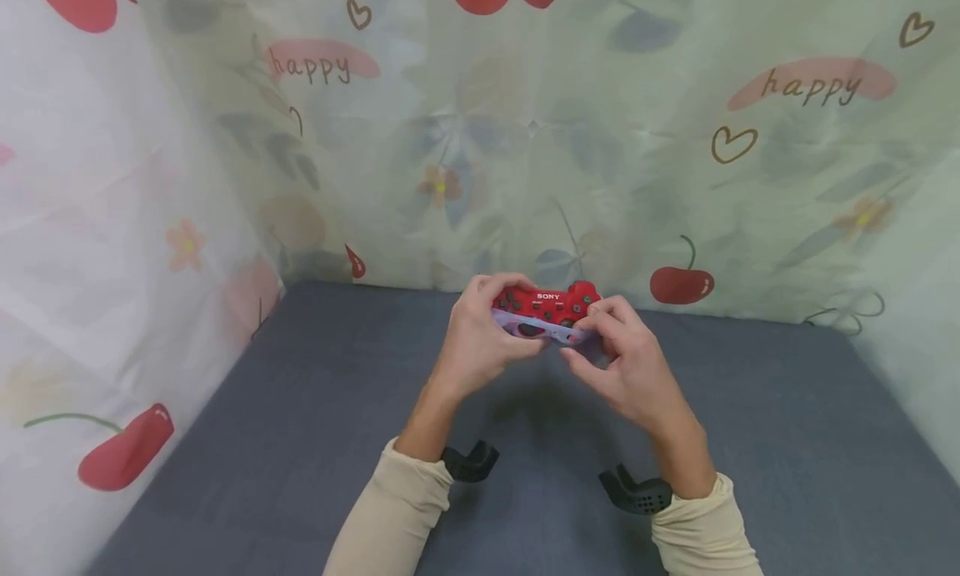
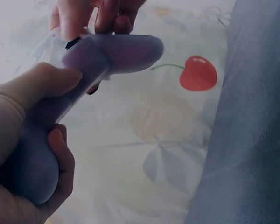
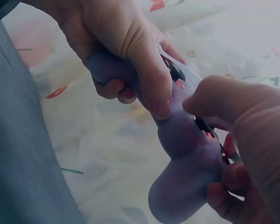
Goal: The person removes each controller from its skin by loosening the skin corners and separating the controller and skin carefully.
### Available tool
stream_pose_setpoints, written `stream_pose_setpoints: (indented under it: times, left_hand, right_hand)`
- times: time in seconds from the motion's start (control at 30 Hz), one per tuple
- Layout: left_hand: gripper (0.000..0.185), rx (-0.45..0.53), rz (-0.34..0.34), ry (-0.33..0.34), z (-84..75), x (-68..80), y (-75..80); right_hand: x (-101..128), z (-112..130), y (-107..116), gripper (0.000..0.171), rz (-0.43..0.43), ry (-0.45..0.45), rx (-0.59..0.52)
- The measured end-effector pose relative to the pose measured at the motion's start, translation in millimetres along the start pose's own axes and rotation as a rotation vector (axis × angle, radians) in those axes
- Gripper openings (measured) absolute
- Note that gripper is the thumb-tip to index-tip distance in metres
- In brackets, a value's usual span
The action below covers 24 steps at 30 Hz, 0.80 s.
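Note:
A red game controller (image 1: 548, 299) marked SONY is held up above the table in both hands. A translucent purple silicone cover (image 3: 182, 191) wraps its lower side and grips, while in the head view the red button face shows above the cover's edge. My left hand (image 1: 477, 334) grips the covered left part, thumb pressed along the near side and fingers curled round the grip. At the right end, my right hand (image 1: 633, 368) pinches the cover's edge between thumb and fingers. Black thumbstick parts (image 3: 177, 72) show through the cover's opening in the right wrist view.
Beneath the hands lies a dark grey-blue cloth-covered table (image 1: 360, 459). A patterned curtain (image 1: 525, 159) with cherries and flowers stands behind it and along the sides. Each wrist carries a black mount (image 1: 637, 493), below beige sleeves (image 1: 397, 509).

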<state>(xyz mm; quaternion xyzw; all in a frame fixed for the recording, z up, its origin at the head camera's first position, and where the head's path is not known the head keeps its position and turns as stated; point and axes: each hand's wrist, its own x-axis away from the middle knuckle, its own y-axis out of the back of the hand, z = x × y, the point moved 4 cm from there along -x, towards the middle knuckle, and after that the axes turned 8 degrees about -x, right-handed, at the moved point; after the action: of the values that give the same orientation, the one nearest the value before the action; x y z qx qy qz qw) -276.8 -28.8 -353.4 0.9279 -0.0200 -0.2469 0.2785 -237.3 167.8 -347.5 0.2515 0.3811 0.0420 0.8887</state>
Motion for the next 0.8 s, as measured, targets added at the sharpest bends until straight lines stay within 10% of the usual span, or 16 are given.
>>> stream_pose_setpoints:
  times: [0.53,0.8]
  left_hand:
    - [0.054,0.259,-0.015,0.173,7.1,-3.0,11.0]
    - [0.057,0.312,-0.02,0.162,12.3,-4.4,22.1]
  right_hand:
    - [0,5,5,0.036,0.044,0.142,0.087]
    - [1,-3,-6,0.047,0.05,0.081,-0.093]
